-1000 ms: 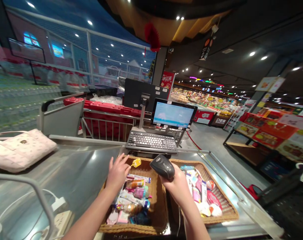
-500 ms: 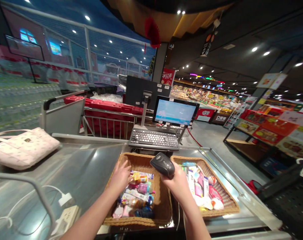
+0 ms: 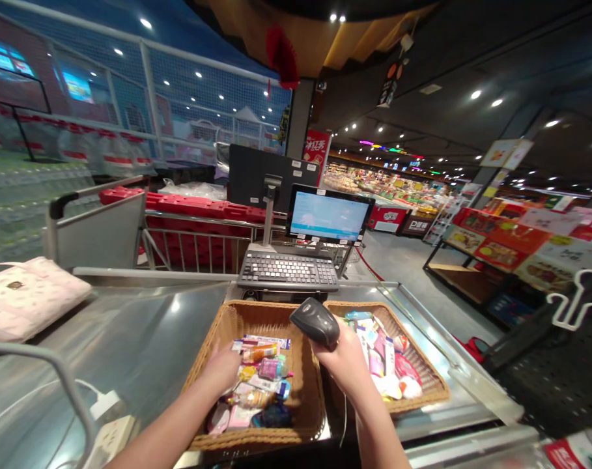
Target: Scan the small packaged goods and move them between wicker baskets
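My right hand point(image 3: 342, 355) is wrapped around a black handheld barcode scanner point(image 3: 315, 322), held up between two wicker baskets. A thin cable hangs below that hand. My left hand point(image 3: 221, 370) reaches into the left basket point(image 3: 305, 417), at the left side of a pile of small colourful packaged items. Its fingers are blurred and partly hidden, so I cannot see whether they hold anything. Beside it lie an orange-labelled tube point(image 3: 259, 353) and a small pink bottle point(image 3: 272, 369). The right basket point(image 3: 432, 384) holds more small packages, apart from my hands.
A keyboard point(image 3: 288, 270) and a lit monitor point(image 3: 329, 215) stand behind the baskets on the metal counter point(image 3: 154, 326). At left are a pale handbag point(image 3: 32, 296), a grey metal bar point(image 3: 66, 371) and a power strip point(image 3: 111, 440). A white hook point(image 3: 576, 303) is at right.
The view has turned slightly right. My left hand, spread over the left basket's edge before, has moved lower beside the packages. The right hand keeps hold of the scanner.
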A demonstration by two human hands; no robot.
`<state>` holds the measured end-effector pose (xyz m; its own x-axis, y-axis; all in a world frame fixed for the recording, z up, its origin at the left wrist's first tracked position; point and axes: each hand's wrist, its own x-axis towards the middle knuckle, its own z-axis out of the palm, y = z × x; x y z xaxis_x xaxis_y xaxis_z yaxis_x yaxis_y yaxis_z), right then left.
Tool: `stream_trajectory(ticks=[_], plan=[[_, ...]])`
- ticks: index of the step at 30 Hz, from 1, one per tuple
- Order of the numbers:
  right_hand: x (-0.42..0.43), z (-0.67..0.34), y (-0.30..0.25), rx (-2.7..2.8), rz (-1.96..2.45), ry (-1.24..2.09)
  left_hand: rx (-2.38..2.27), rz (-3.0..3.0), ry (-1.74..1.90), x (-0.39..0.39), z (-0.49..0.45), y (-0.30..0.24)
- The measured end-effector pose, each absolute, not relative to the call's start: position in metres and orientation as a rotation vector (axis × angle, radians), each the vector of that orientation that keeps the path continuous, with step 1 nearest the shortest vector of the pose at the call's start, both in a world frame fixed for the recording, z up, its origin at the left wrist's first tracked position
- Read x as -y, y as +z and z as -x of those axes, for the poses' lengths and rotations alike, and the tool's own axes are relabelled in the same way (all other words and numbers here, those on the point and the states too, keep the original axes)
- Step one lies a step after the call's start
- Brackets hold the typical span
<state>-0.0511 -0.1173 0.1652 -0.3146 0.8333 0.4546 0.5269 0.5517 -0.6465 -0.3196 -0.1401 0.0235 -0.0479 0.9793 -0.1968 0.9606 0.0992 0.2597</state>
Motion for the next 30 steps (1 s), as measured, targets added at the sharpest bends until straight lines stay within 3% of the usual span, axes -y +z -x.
stream_trajectory(ticks=[6,15,23,30], plan=[[0.109,0.008,0.172,1.925,1.183,0.402,-2.062,-2.022,0.150,0.125,0.296,0.051],[0.098,-0.062,0.183,1.836,1.293,0.265,-1.778,-2.252,0.509,0.064,0.182,0.069],[0.087,-0.099,0.176,1.817,1.380,0.315,-1.641,-2.474,0.243,-0.015,0.124,0.070],[0.072,-0.123,0.177,1.786,1.322,0.307,-1.660,-2.457,0.073,-0.038,0.092,0.046]])
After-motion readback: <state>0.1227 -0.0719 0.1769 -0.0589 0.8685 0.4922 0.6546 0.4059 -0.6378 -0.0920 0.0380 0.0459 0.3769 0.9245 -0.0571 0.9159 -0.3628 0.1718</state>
